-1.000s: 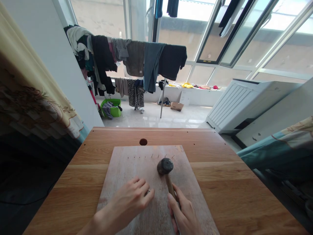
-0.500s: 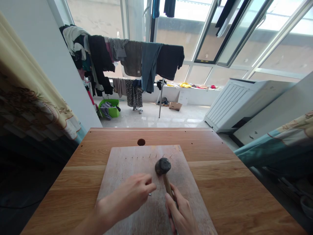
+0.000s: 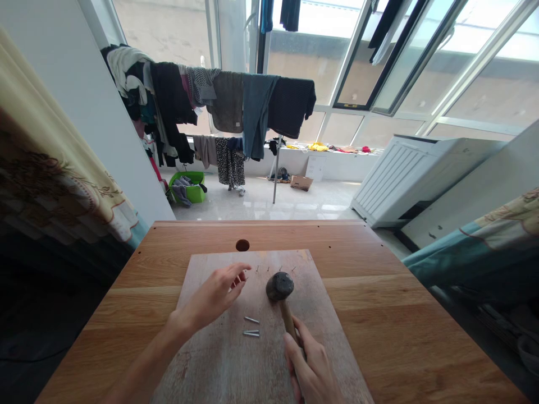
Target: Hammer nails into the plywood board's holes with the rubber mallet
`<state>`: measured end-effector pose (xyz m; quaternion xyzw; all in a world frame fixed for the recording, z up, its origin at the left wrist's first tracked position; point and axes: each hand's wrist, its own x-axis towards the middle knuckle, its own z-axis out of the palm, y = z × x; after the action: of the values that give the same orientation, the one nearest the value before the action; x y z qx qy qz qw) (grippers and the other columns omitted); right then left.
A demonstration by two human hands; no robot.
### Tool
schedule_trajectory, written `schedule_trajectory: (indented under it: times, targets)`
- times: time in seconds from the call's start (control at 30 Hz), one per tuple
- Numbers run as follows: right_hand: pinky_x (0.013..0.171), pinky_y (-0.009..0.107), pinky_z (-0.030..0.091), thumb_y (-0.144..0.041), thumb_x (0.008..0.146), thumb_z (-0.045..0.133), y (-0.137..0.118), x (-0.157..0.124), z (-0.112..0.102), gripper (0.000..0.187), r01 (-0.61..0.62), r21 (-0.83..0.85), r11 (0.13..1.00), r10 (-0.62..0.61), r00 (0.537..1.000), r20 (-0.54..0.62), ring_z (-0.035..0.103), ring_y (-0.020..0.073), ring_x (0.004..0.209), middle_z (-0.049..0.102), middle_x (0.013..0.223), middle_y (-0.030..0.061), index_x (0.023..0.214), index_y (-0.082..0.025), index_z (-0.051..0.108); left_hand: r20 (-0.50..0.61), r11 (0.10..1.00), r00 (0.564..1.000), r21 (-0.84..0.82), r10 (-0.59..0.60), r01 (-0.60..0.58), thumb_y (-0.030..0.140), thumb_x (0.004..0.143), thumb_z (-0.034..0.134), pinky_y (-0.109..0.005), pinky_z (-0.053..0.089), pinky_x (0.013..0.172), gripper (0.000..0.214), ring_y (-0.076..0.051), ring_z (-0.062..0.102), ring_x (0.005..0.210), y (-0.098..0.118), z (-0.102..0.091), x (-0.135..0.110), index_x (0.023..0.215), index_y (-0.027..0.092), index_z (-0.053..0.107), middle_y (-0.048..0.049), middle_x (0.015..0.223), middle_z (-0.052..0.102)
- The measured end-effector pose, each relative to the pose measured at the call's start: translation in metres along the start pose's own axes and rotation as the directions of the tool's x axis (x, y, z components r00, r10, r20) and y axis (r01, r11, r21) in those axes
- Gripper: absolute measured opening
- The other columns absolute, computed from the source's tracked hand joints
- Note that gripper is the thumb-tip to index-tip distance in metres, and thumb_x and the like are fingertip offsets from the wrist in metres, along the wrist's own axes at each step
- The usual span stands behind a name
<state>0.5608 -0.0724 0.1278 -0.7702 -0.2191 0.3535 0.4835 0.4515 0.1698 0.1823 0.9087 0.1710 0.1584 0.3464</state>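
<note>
My right hand [image 3: 309, 359] is wrapped round the wooden handle of a black-headed mallet [image 3: 280, 287], whose head is over the board's upper middle. Over the left part of the worn wooden board [image 3: 202, 359] hovers my left hand [image 3: 221, 292], fingers bent and apart, with nothing visible in them. Several thin nails [image 3: 268, 269] stand in a row near the board's far edge, some leaning; the row's left part is hidden behind my left hand. Several loose silver nails [image 3: 251, 333] lie on the board between my hands.
The board rests on a wooden table [image 3: 400, 325] with a round hole [image 3: 242, 245] near its far edge. Beyond are a loaded clothes rack [image 3: 274, 179], a green basin [image 3: 196, 194] and a white cabinet-like unit [image 3: 387, 179]. Curtains [image 3: 63, 140] hang at both sides.
My left hand has moved up and to the left, and its fingers have spread. The loose nails on the board are now uncovered. My right hand and the mallet have hardly moved.
</note>
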Motion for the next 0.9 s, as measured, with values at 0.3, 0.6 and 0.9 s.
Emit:
schedule_trajectory:
  times: [0.3,0.6,0.9]
  targets:
    - [0.041,0.028,0.045,-0.081,0.09,0.043,0.007,0.0,0.002,0.085,0.012,-0.044,0.999,-0.015,0.998,-0.062,0.055,0.0184,0.045,0.059,0.06,-0.0013,0.143,-0.016,0.06,0.098,0.952,0.994,0.306,-0.051,0.019,0.003,0.092,0.045,-0.033,0.049,0.084,0.025,-0.023,0.066,0.091,-0.006,-0.005,0.013,0.089,0.019,0.064,-0.0072,0.095,0.068]
    - [0.042,0.026,0.045,-0.081,0.091,0.041,0.007,0.003,0.003,0.086,0.019,-0.056,0.998,-0.021,0.999,-0.029,0.053,0.0166,0.044,0.057,0.057,-0.0025,0.142,-0.014,0.061,0.116,0.974,0.992,0.225,-0.053,0.025,0.002,0.088,0.048,-0.029,0.045,0.077,0.024,-0.019,0.063,0.081,-0.005,0.005,0.026,0.083,0.019,0.065,-0.0045,0.089,0.066]
    - [0.036,0.026,0.043,-0.082,0.091,0.042,0.012,0.002,0.002,0.084,0.054,-0.08,0.995,-0.059,0.997,-0.059,0.051,0.0167,0.04,0.06,0.059,-0.0002,0.141,-0.018,0.063,-0.036,0.984,0.998,0.17,-0.053,0.059,0.005,0.089,0.05,-0.03,0.048,0.078,0.02,-0.02,0.067,0.085,-0.015,0.01,0.03,0.093,0.021,0.062,-0.0036,0.089,0.069]
